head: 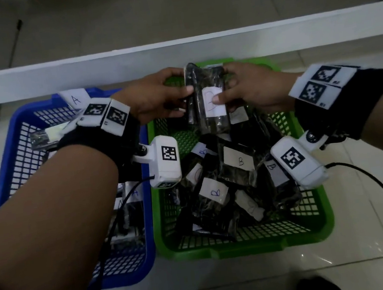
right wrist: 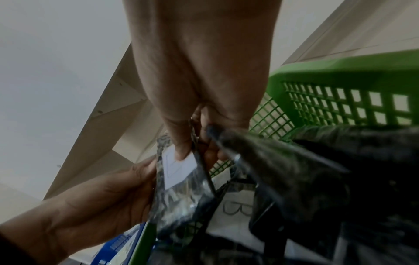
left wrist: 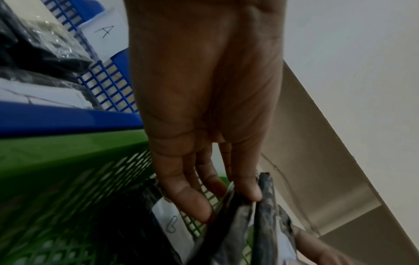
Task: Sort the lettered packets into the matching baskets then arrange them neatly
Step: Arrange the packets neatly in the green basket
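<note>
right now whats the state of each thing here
left hand: gripping the held packets' left edge
right hand: pinching them, thumb on the B label
held packets: lifted over the green basket
green basket: holds jumbled B packets
blue basket: tagged A, holds a few packets

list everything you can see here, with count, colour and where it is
green basket: one, green, on the floor, right of the blue one
blue basket: one, blue, on the floor, touching the green basket's left side
held packets: a small stack, exact count unclear, black with a white B label, held above the green basket's far end
B packets: a jumbled pile, count unclear, black with white labels, inside the green basket
A packets: a few, black with white labels, inside the blue basket, partly hidden by the arm
A tag: one, white, on the blue basket's far rim
ledge: one, white, behind the baskets
left hand: grips the stack's left edge
right hand: pinches the stack's right side, thumb on the label
</note>
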`<move>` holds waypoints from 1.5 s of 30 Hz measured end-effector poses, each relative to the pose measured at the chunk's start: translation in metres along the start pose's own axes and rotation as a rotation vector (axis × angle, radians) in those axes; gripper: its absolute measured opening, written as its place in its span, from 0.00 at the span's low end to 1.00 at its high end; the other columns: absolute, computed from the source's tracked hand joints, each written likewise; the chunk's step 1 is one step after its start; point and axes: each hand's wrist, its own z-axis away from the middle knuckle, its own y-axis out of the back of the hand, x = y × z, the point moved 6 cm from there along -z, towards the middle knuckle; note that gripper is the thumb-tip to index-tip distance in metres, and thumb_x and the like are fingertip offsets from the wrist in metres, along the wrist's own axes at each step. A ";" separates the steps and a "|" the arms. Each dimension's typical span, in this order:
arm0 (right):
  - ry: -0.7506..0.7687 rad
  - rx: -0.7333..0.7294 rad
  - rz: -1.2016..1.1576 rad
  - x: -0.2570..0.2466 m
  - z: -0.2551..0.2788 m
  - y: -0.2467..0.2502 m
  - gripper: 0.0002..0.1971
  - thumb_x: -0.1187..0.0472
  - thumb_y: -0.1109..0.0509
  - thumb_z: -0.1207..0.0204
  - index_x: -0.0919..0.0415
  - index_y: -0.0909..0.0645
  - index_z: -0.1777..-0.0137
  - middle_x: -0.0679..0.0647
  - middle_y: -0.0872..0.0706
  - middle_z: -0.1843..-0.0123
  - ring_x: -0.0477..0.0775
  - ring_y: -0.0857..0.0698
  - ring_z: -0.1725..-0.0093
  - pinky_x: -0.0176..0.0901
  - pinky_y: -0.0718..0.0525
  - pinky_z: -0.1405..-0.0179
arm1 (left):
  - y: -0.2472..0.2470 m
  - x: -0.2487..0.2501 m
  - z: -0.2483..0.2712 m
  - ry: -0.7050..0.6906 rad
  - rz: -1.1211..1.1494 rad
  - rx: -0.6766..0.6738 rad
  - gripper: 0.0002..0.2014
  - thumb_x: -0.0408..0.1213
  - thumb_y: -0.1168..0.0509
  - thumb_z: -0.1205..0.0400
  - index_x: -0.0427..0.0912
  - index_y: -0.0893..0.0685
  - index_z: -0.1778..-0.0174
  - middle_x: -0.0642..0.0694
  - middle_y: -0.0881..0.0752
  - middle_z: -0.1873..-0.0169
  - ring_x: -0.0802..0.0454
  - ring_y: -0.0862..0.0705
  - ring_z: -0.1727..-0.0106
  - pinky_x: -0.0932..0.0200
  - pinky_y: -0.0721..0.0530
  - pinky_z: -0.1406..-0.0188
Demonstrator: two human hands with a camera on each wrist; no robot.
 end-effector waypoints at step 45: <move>0.270 0.620 0.493 0.018 0.022 0.081 0.21 0.63 0.37 0.26 0.61 0.31 0.33 0.54 0.21 0.68 0.55 0.22 0.69 0.42 0.25 0.70 | -0.045 0.000 -0.033 0.104 -1.465 -0.051 0.20 0.48 0.35 0.19 0.40 0.18 0.37 0.46 0.16 0.53 0.42 0.18 0.40 0.50 0.21 0.41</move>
